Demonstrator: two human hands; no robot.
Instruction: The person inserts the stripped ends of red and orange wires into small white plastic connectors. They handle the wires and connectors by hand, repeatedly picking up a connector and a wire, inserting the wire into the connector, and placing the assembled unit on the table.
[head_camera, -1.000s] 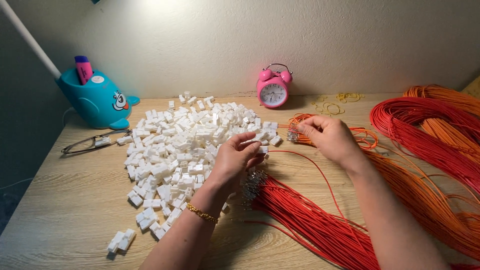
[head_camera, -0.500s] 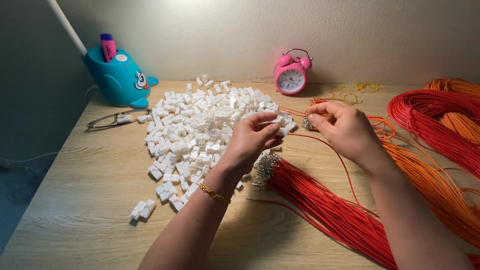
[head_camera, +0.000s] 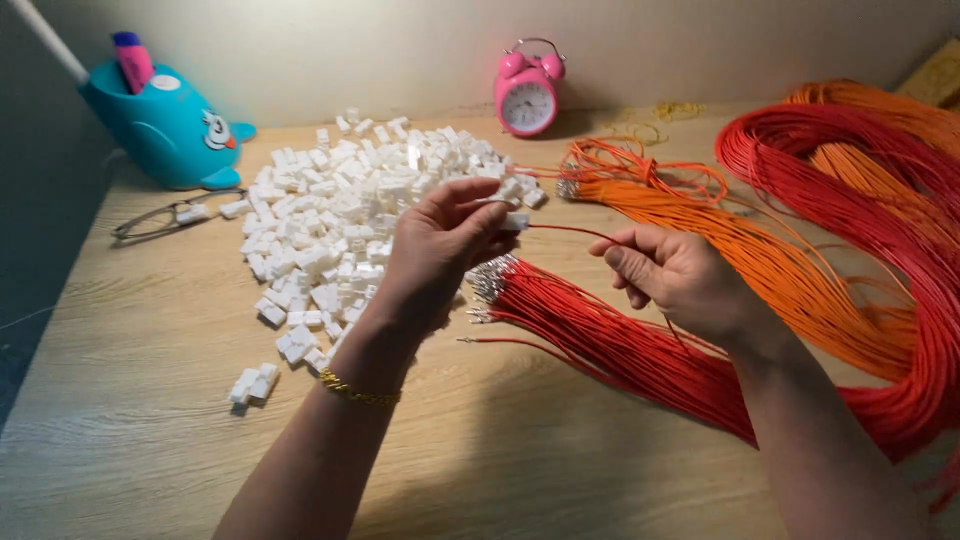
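Note:
My left hand (head_camera: 440, 245) is raised above the table and pinches a small white plastic connector (head_camera: 516, 221) between thumb and fingers. A thin red wire (head_camera: 570, 231) runs from that connector to my right hand (head_camera: 675, 275), which pinches it a short way off. Under both hands lies a bundle of red wires (head_camera: 610, 340) with metal tips at its left end. A big heap of white connectors (head_camera: 340, 215) lies to the left, behind my left hand.
Orange wire bundle (head_camera: 760, 250) and large red and orange coils (head_camera: 880, 170) fill the right side. A pink alarm clock (head_camera: 527, 92) stands at the back wall, a teal whale-shaped holder (head_camera: 165, 125) at the back left, glasses (head_camera: 160, 218) beside it. Wooden table (head_camera: 150, 420).
My left hand has lifted off the heap with a white connector. My right hand has drawn back toward me from the orange wire ends, holding a red wire that now meets the connector.

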